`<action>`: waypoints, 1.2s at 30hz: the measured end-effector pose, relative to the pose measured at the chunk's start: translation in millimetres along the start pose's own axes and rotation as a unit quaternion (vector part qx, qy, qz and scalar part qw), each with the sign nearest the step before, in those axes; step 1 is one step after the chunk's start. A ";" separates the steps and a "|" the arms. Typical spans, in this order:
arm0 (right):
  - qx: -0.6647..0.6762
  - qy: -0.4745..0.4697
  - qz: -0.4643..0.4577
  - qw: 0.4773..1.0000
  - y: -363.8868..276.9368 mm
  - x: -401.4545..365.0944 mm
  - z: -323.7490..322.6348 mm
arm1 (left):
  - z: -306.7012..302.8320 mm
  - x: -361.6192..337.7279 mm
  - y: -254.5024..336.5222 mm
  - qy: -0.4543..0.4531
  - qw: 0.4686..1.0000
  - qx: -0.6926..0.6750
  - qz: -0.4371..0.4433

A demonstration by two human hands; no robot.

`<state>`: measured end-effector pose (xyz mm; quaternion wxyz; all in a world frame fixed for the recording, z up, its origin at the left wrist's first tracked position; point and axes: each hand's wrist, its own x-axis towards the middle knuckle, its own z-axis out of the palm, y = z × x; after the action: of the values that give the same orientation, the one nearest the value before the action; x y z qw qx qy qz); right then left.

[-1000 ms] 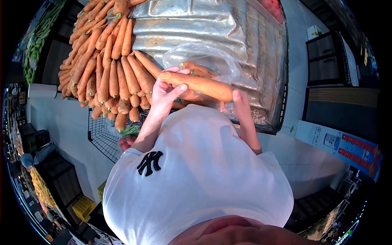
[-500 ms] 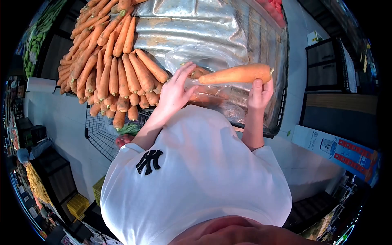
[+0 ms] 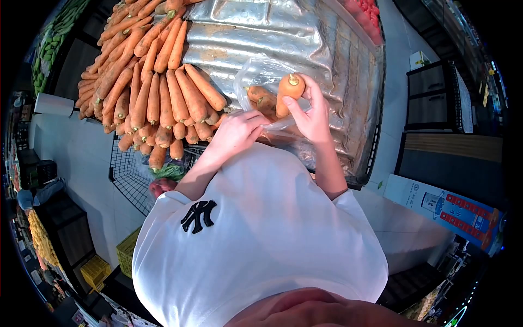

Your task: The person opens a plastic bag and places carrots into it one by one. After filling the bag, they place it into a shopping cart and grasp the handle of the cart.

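Observation:
My right hand (image 3: pixel 314 115) grips a carrot (image 3: pixel 290 88) near its thick stem end. The carrot points tip down over the mouth of a clear plastic bag (image 3: pixel 264 65). Other carrots (image 3: pixel 265 102) lie inside the bag, partly hidden by the plastic and my hands. My left hand (image 3: pixel 239 131) is closed at the near left rim of the bag, its fingers pinching the plastic. Left of the bag is a large pile of carrots (image 3: pixel 155 101), fanned out on the silvery ridged display surface (image 3: pixel 239 35).
Below the pile stands a black wire cart (image 3: pixel 129 180) with greens and a reddish item in it. A clear divider (image 3: pixel 359 22) borders red produce (image 3: pixel 369 11) at the top right. A white roll (image 3: pixel 53 104) is at left, a blue printed box (image 3: pixel 444 210) at right.
My right hand has moved left with the carrot and turned it from lying sideways to tip down over the bag. My left fingers have closed on the bag's rim.

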<state>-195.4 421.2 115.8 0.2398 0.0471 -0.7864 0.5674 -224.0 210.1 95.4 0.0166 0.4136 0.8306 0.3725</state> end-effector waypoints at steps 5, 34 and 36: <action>-0.162 -0.212 0.035 0.963 -0.7 0.5 4.3 | -4.7 0.6 2.9 0.028 1.000 0.003 0.001; -0.150 0.011 -0.057 0.987 9.8 -59.5 -28.6 | -13.1 -12.5 -28.0 0.221 0.952 -0.102 -0.184; -0.142 0.013 -0.060 0.988 11.6 -60.3 -29.9 | -5.6 -26.8 -47.5 0.189 0.911 -0.245 -0.275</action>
<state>-136.6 440.7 87.0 0.2880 0.0526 -0.8514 0.4352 -240.3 169.9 61.8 0.0620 0.0743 0.7818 0.6160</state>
